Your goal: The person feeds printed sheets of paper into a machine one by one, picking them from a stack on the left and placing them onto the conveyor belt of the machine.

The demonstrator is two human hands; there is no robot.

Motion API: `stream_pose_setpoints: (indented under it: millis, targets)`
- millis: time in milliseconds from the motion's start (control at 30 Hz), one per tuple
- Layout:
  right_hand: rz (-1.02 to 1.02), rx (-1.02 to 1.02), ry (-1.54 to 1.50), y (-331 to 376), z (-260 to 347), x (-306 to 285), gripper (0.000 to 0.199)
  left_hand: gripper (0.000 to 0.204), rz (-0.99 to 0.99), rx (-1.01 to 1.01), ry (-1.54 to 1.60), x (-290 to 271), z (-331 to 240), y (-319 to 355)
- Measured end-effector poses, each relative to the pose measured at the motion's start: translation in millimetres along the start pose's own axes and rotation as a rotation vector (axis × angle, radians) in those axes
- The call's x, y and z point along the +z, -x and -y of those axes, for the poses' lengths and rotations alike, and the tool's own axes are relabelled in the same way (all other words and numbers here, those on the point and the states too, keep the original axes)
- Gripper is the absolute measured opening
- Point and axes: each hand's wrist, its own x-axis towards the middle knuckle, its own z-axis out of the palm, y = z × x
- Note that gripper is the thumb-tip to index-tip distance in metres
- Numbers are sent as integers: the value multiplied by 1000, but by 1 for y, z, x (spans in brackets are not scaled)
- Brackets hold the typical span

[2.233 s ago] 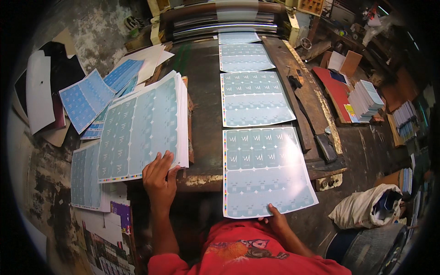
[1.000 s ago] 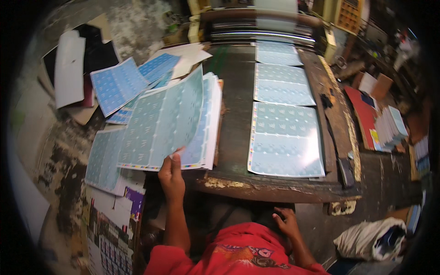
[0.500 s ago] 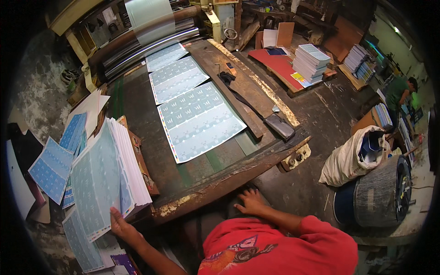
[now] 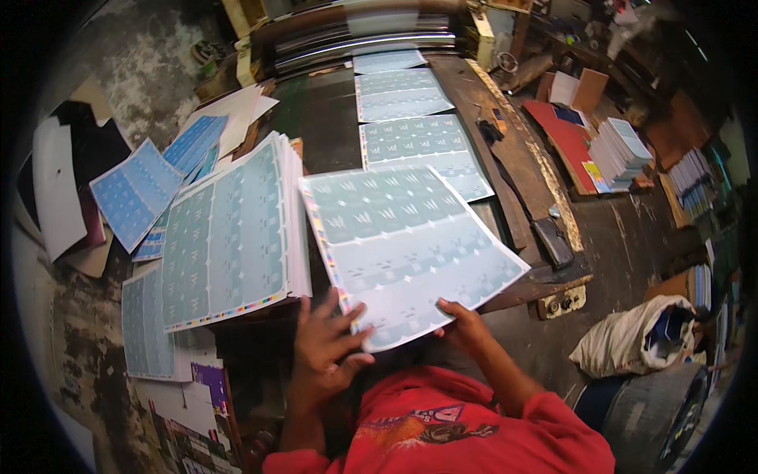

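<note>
— Pinching: my right hand [image 4: 467, 325] had the teal printed sheet [image 4: 410, 249] by its near edge, thumb on top.
— Left?
— My left hand [image 4: 324, 347] was spread at the sheet's near-left corner, fingers not curled round it. Couldn't tell if it bore any weight.
— Sheet position?
— Slanted over the near edge of the machine table [image 4: 325, 126], just right of the paper stack [image 4: 225, 237]. More teal sheets [image 4: 418, 142] sat in line beyond it, back to the rollers [image 4: 363, 46].
— Step?
— Judged it as taking one sheet off the line. Neither hand was on the stack.
— Next move needed what?
— My read: left fingers closing on that corner, so the sheet didn't buckle. Likely a quarter turn too, to match: the stack's colour strip [image 4: 229, 313] ran along its near edge, this one's down the left.
</note>
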Motion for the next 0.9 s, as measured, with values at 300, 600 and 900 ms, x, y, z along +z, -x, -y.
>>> stream_pose_setpoints:
  millis: [300,600,900]
  targets:
    - [-168,119,152,43,-68,-43,45,44,-339,-324,-423,-17,69,11]
    - [-207,75,3,-5,-31,-38,58,35,-431,-319,-300,-24,64,17]
    - [-304,-173,-32,-58,-33,-46,52,41,-742,-772,427,-32,67,13]
